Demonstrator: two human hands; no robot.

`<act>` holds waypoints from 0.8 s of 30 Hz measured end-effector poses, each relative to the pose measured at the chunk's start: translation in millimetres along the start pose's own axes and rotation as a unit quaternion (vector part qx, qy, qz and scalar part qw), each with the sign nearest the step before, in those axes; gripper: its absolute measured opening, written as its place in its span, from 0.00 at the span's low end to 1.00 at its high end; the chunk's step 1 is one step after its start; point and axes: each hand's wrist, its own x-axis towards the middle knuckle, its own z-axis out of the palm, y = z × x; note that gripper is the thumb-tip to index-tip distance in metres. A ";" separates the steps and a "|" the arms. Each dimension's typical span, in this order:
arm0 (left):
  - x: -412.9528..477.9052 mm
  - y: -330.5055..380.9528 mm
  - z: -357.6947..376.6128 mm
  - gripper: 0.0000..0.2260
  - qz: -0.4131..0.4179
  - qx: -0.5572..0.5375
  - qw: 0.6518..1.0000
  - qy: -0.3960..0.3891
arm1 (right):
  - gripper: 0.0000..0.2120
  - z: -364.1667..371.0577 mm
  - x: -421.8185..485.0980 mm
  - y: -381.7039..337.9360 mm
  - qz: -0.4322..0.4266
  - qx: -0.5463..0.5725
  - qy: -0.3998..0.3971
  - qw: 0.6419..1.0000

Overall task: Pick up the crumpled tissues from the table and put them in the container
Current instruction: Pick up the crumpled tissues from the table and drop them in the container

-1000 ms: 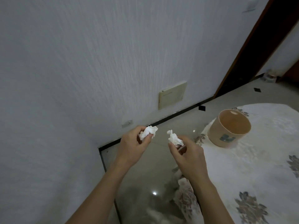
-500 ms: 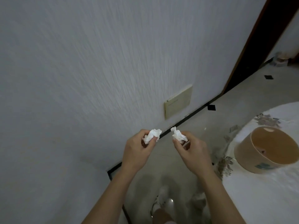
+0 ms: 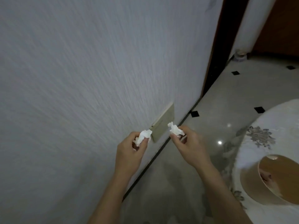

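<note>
My left hand (image 3: 129, 152) pinches a white crumpled tissue (image 3: 144, 135) between thumb and fingers, held up in front of the wall. My right hand (image 3: 187, 146) pinches a second crumpled tissue (image 3: 174, 130) a little to the right, over the floor. Both hands are off the table, to its left. The tan round container (image 3: 252, 183) stands open on the white flowered tablecloth (image 3: 275, 123) at the lower right, below and to the right of my right hand. Something pale lies inside it; I cannot tell what.
A textured white wall (image 3: 80, 78) fills the left, with a beige plate (image 3: 163, 123) low on it. Glossy tiled floor (image 3: 226, 101) runs between wall and table. A dark door frame (image 3: 216, 46) stands at the upper right.
The view has swung left and tilted; the container has slid to the lower right edge of the frame. Both hands still hold their tissues, now slightly farther apart.
</note>
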 end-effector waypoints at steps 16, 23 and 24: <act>131.8 106.9 242.6 0.02 0.184 -0.097 0.912 -0.353 | 0.15 -147.6 29.9 83.7 0.212 -0.129 0.260 0.933; 151.4 176.9 347.0 0.05 0.323 -0.108 0.798 -0.498 | 0.16 -197.4 4.9 96.4 0.345 -0.141 0.418 0.828; 149.0 184.7 355.7 0.04 0.334 -0.114 0.779 -0.518 | 0.16 -200.9 -1.0 95.4 0.361 -0.145 0.443 0.808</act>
